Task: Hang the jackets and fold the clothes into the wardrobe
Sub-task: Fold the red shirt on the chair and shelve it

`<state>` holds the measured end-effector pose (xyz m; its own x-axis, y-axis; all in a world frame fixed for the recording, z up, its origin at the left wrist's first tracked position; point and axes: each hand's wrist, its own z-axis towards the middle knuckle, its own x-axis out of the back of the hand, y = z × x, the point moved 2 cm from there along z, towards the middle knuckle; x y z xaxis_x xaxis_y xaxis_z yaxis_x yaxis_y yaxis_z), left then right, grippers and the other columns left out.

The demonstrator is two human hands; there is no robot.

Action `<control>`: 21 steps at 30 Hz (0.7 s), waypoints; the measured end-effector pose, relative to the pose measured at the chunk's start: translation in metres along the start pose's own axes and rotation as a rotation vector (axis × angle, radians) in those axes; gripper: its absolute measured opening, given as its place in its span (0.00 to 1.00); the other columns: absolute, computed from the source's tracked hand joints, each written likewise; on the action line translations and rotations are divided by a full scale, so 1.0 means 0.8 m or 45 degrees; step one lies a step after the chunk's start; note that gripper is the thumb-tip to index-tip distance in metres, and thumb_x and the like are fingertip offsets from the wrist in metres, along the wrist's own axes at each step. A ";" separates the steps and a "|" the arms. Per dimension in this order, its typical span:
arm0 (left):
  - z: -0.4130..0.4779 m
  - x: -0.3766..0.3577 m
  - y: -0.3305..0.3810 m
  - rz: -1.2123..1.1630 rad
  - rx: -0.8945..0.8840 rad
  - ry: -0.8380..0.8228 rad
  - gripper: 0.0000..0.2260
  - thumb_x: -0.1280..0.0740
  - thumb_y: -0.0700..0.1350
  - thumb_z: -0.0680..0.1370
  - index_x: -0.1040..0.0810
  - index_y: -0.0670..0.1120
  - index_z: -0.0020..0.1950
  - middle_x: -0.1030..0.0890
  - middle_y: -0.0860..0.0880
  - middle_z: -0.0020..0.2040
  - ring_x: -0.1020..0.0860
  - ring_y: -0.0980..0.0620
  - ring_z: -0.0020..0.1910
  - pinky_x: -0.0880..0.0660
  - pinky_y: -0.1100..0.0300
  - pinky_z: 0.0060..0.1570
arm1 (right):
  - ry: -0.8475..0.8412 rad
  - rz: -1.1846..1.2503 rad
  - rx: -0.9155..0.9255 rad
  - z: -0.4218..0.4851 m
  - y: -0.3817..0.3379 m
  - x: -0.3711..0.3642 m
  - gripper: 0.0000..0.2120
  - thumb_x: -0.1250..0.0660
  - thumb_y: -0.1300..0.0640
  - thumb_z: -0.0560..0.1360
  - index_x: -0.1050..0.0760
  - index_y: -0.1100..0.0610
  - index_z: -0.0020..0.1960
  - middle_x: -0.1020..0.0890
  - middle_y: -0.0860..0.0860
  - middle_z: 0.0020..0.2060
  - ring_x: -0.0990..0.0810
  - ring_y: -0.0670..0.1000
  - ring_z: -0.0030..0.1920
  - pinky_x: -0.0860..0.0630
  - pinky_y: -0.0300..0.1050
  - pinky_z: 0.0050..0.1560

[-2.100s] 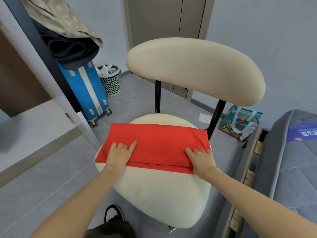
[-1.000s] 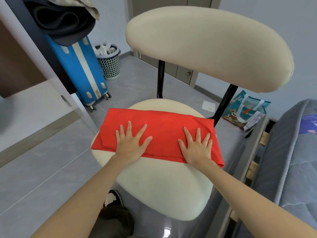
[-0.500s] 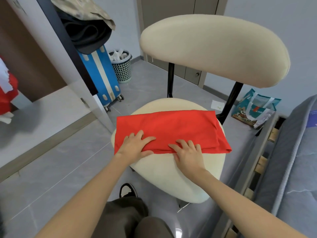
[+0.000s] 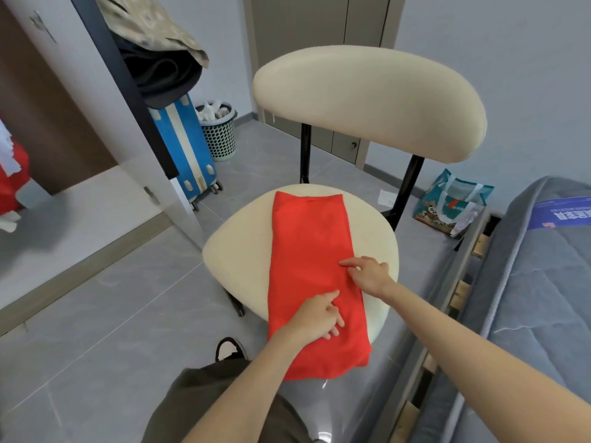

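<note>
Cloth [image 4: 308, 251]: folded, end droops off chair [image 4: 236, 260].
Left hand [image 4: 315, 318]: fingers relaxed, resting on cloth.
Right hand [image 4: 367, 273]: at cloth edge; grip unclear.

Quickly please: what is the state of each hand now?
Left hand: open, pressing the red garment.
Right hand: on its edge; cannot tell.

You've turned the folded red garment [image 4: 307, 251] from lying crosswise on the chair seat [image 4: 236, 251] to lying front-to-back, its near end now hanging over the seat's front edge. Your left hand [image 4: 315, 318] now rests near that end; your right hand [image 4: 367, 273] has moved to the right edge.
</note>
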<state>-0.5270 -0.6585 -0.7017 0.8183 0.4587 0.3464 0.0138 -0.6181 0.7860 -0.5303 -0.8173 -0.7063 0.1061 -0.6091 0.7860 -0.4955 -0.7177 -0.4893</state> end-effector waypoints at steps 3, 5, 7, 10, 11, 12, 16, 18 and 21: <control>0.007 -0.004 0.010 -0.012 0.009 -0.006 0.22 0.44 0.39 0.81 0.38 0.46 0.76 0.19 0.46 0.48 0.23 0.55 0.33 0.24 0.64 0.30 | 0.087 0.092 -0.036 -0.012 0.012 0.007 0.19 0.46 0.59 0.80 0.25 0.46 0.65 0.27 0.49 0.68 0.37 0.52 0.72 0.49 0.48 0.67; 0.011 0.014 0.011 0.109 -0.076 0.184 0.18 0.43 0.39 0.80 0.29 0.46 0.70 0.18 0.46 0.49 0.20 0.50 0.37 0.23 0.60 0.38 | 0.149 0.202 -0.087 -0.014 0.016 0.007 0.18 0.45 0.58 0.80 0.24 0.47 0.64 0.25 0.53 0.65 0.35 0.55 0.70 0.45 0.47 0.67; 0.016 0.043 0.006 0.220 -0.147 0.472 0.15 0.41 0.37 0.79 0.23 0.44 0.64 0.18 0.43 0.55 0.20 0.45 0.51 0.27 0.59 0.52 | 0.200 0.304 -0.187 -0.011 0.016 0.006 0.17 0.43 0.55 0.79 0.26 0.48 0.66 0.25 0.56 0.63 0.35 0.58 0.68 0.38 0.50 0.67; 0.026 0.088 -0.006 0.157 -0.080 0.774 0.17 0.36 0.38 0.77 0.25 0.43 0.65 0.24 0.40 0.58 0.25 0.42 0.58 0.33 0.58 0.62 | 0.239 0.351 -0.305 0.001 0.008 0.002 0.21 0.38 0.48 0.78 0.33 0.51 0.70 0.25 0.54 0.63 0.35 0.59 0.66 0.34 0.54 0.65; 0.031 0.101 -0.011 0.138 0.007 0.800 0.19 0.35 0.41 0.77 0.28 0.44 0.69 0.27 0.40 0.61 0.27 0.42 0.61 0.34 0.57 0.64 | 0.235 0.365 -0.345 0.006 0.006 0.000 0.24 0.37 0.45 0.77 0.35 0.52 0.70 0.26 0.54 0.63 0.35 0.58 0.67 0.35 0.55 0.65; 0.035 0.112 -0.016 0.137 0.103 0.792 0.23 0.35 0.44 0.77 0.32 0.46 0.72 0.30 0.41 0.65 0.31 0.42 0.65 0.37 0.56 0.66 | 0.224 0.377 -0.387 0.011 0.004 -0.002 0.27 0.35 0.44 0.76 0.36 0.53 0.70 0.27 0.54 0.64 0.35 0.58 0.67 0.35 0.55 0.66; 0.054 0.131 -0.028 -0.141 0.297 0.584 0.29 0.32 0.50 0.77 0.36 0.42 0.73 0.28 0.42 0.68 0.27 0.44 0.64 0.30 0.52 0.64 | 0.149 0.428 -0.489 0.031 0.007 0.000 0.31 0.30 0.40 0.71 0.34 0.57 0.65 0.27 0.55 0.62 0.34 0.59 0.66 0.33 0.57 0.65; 0.058 0.128 -0.027 -0.371 0.290 0.543 0.21 0.31 0.48 0.77 0.27 0.39 0.65 0.21 0.43 0.61 0.21 0.50 0.50 0.24 0.60 0.47 | 0.061 0.438 -0.482 0.039 0.008 0.002 0.30 0.28 0.40 0.70 0.31 0.58 0.62 0.26 0.55 0.60 0.32 0.59 0.64 0.31 0.55 0.63; 0.057 0.125 -0.024 -0.466 0.280 0.480 0.18 0.29 0.47 0.76 0.23 0.39 0.61 0.19 0.45 0.56 0.22 0.55 0.41 0.27 0.65 0.39 | -0.057 0.563 -0.445 0.043 0.009 0.001 0.29 0.26 0.43 0.69 0.27 0.59 0.62 0.24 0.54 0.60 0.31 0.59 0.65 0.30 0.54 0.65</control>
<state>-0.4190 -0.6298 -0.7053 0.4766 0.8392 0.2619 0.4102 -0.4758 0.7780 -0.5043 -0.8347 -0.7226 -0.1439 -0.8457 0.5139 -0.7564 -0.2409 -0.6081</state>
